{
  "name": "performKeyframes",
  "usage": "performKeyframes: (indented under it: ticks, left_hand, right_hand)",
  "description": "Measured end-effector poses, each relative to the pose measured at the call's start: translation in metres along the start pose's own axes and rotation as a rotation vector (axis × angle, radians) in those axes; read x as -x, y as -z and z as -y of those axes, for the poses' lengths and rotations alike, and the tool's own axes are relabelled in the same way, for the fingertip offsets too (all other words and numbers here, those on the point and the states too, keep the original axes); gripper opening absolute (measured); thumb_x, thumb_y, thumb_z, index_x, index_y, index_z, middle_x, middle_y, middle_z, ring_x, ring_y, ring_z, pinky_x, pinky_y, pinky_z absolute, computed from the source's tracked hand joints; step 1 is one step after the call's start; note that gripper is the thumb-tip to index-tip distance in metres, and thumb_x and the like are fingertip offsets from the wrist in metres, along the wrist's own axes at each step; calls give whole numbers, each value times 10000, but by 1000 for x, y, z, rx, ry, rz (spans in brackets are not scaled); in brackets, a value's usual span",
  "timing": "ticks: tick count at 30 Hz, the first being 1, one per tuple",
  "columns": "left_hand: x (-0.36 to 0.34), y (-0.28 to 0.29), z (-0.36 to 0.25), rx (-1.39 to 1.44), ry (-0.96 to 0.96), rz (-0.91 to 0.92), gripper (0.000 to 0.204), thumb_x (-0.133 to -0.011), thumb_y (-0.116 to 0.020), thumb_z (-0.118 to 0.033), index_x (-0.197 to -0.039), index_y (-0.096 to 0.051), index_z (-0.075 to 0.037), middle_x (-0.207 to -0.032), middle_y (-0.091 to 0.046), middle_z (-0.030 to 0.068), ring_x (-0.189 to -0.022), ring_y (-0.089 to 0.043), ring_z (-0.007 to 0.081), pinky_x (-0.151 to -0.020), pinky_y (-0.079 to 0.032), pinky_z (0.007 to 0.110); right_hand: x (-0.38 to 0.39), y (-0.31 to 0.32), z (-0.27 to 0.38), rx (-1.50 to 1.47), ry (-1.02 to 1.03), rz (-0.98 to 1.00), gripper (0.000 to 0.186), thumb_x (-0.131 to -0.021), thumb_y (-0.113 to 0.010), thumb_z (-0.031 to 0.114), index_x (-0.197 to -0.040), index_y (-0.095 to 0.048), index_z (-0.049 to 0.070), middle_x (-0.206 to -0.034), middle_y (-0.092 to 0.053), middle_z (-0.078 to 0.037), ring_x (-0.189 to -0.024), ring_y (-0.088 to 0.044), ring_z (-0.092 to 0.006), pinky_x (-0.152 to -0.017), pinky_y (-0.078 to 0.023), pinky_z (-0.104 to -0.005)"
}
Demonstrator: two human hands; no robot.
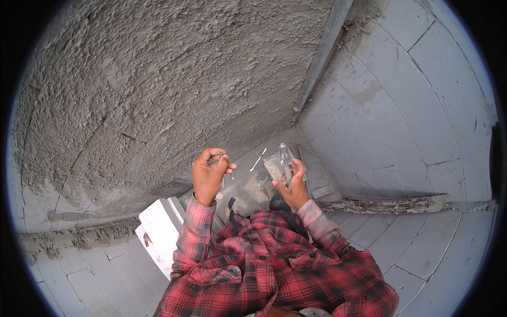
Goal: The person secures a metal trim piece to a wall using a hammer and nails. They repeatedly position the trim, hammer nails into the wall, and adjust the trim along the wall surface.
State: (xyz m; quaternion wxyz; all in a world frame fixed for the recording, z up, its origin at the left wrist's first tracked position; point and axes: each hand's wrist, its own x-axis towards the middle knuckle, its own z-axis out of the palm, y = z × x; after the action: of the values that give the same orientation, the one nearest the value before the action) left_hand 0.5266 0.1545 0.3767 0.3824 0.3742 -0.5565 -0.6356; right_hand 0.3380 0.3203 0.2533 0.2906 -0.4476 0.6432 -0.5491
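My left hand [209,175] is raised in front of the rough grey wall. Its thumb and fingers are pinched together, and a tiny white tip shows below them; what they hold is too small to name. In my right hand [293,186], a slim, shiny, clear-looking object [285,156] stands upright between thumb and fingers, its narrow end up. Behind it appears a pale, squarish block [274,168], and I cannot tell whether the hand touches it. A thin white stick with thicker ends [258,160] shows between the two hands, tilted.
Rough wet-looking plaster [174,79] covers the wall ahead. A long metal bar [323,58] runs along the corner beside a grey block wall [401,105]. A worn wooden plank [385,205] lies at right. A white container [160,228] stands at my left.
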Motion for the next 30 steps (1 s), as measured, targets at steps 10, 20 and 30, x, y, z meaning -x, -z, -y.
performKeyframes:
  ticks: [10, 20, 30]
  left_hand:
    - [-79, -192, 17, -105, -162, 414, 41, -918, -599, 34, -959, -598, 35, -873, -652, 78, -822, -710, 166, -675, -576, 254]
    - [-134, -228, 14, -365, -266, 486, 12, -913, -617, 29, -918, -613, 40, -866, -681, 90, -809, -723, 171, -696, -582, 259]
    - [-185, -232, -22, -596, -336, 814, 15, -908, -624, 32, -922, -628, 33, -862, -684, 96, -784, -703, 164, -697, -567, 279]
  right_hand:
    - [-74, 157, 34, -19, -38, -487, 465, -964, -590, 452, -1109, -694, 23, -1170, -489, -97, -941, -493, -172, -793, -443, -307]
    - [-111, 202, 25, -271, -17, -220, 259, -870, -757, 217, -1023, -736, 9, -1230, -587, -175, -1217, -511, -220, -889, -483, -324]
    - [-156, 236, 19, -3, 206, -407, 156, -879, -726, 139, -849, -723, -14, -1332, -510, -232, -1214, -539, -321, -975, -461, -397]
